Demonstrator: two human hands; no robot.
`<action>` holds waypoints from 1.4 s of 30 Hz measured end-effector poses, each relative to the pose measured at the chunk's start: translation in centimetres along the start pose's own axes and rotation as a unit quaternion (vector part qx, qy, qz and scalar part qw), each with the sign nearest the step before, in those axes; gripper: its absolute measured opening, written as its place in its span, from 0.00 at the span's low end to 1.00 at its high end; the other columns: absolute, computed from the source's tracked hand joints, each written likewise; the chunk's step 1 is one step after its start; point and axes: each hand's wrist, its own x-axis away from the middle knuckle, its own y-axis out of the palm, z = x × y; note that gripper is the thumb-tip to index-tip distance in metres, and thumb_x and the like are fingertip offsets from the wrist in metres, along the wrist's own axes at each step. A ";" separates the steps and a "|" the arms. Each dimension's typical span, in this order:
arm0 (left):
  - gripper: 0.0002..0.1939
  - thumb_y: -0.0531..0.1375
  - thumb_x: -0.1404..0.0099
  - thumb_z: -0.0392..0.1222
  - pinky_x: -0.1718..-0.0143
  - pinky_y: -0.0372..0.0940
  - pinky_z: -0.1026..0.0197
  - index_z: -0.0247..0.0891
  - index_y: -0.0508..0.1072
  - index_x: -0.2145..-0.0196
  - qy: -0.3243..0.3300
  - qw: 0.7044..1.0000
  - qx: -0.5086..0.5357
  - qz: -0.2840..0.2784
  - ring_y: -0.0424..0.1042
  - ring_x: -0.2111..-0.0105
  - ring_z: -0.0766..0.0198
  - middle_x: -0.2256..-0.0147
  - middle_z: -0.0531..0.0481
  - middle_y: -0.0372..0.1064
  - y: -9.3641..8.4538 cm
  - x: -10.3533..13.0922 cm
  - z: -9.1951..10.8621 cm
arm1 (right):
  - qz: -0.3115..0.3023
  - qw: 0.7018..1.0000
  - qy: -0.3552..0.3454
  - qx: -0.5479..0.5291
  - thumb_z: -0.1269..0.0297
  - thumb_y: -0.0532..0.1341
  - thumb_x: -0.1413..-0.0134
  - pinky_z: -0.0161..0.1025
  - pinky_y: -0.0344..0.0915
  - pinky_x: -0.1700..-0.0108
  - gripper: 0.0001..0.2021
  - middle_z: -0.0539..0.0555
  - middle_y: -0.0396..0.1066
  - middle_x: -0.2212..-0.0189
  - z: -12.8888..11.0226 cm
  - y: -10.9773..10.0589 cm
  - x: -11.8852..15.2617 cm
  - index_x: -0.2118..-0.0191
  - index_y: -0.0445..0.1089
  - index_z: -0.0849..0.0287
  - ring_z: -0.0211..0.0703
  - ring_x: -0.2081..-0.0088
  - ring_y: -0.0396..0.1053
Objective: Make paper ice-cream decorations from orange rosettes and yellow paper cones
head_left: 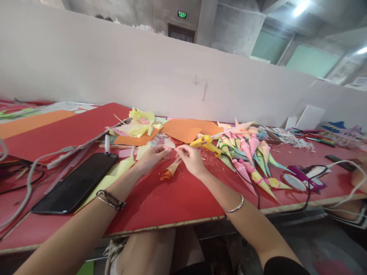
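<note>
Fingertips pinched together above a paper cone (171, 170), mid-bench.
I see my left hand (156, 153) and right hand (189, 159) nearly closed, seemingly on a tiny pale scrap (170, 144). The cone sits between the bench's (160, 208) front and back edges; it looks light and crushable, best held gently by its rolled side.

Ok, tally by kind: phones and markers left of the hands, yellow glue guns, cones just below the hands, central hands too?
Phone: 1
Marker: 1
Glue gun: 1
Cone: 1
Hands: 2 (left hand, right hand)
Total: 6
</note>
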 end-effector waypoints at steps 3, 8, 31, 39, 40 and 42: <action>0.09 0.62 0.50 0.42 0.79 0.54 0.70 0.35 0.67 0.78 0.008 0.999 0.024 0.044 0.56 0.83 0.74 0.84 0.58 0.57 0.1 0.1 0.2 | 0.003 1.000 0.011 0.015 0.58 0.52 0.47 0.28 0.57 0.82 0.11 0.43 0.59 0.85 -0.1 -0.1 0.1 0.72 0.64 0.59 0.29 0.87 0.57; 0.05 0.56 0.46 0.36 0.82 0.53 0.71 0.35 0.69 0.69 0.018 0.991 0.110 0.068 0.50 0.85 0.75 0.85 0.61 0.50 0.4 0.3 0.6 | 0.012 0.999 -0.024 -0.033 0.62 0.51 0.47 0.32 0.65 0.70 0.10 0.49 0.67 0.71 0.0 0.2 -0.1 0.60 0.61 0.57 0.31 0.77 0.67; 0.07 0.56 0.42 0.36 0.85 0.47 0.73 0.34 0.64 0.77 -0.008 0.987 0.146 0.060 0.48 0.85 0.76 0.83 0.59 0.50 0.2 0.2 0.8 | -0.063 0.994 0.002 -0.089 0.62 0.50 0.45 0.33 0.66 0.65 0.11 0.52 0.71 0.69 -0.3 0.1 0.0 0.63 0.68 0.59 0.33 0.73 0.71; 0.08 0.51 0.39 0.37 0.86 0.42 0.72 0.34 0.66 0.74 0.007 0.988 0.127 0.085 0.42 0.87 0.76 0.85 0.61 0.41 0.4 0.4 1.3 | -0.060 0.993 -0.008 -0.097 0.61 0.56 0.49 0.34 0.67 0.64 0.08 0.51 0.71 0.69 -0.2 0.3 0.2 0.65 0.66 0.58 0.34 0.70 0.71; 0.09 0.51 0.38 0.38 0.87 0.42 0.71 0.35 0.65 0.75 0.007 0.988 0.126 0.087 0.41 0.87 0.76 0.85 0.61 0.40 0.5 0.5 1.4 | -0.072 0.992 -0.003 -0.104 0.61 0.53 0.47 0.34 0.67 0.64 0.09 0.51 0.71 0.68 -0.2 0.3 0.2 0.64 0.66 0.58 0.34 0.70 0.72; 0.09 0.51 0.38 0.38 0.87 0.40 0.71 0.36 0.64 0.76 0.011 0.987 0.129 0.094 0.40 0.87 0.76 0.86 0.61 0.40 0.5 0.5 1.6 | -0.095 0.990 0.015 -0.103 0.59 0.50 0.45 0.34 0.67 0.69 0.12 0.50 0.70 0.75 -0.2 0.3 0.2 0.66 0.67 0.59 0.34 0.76 0.70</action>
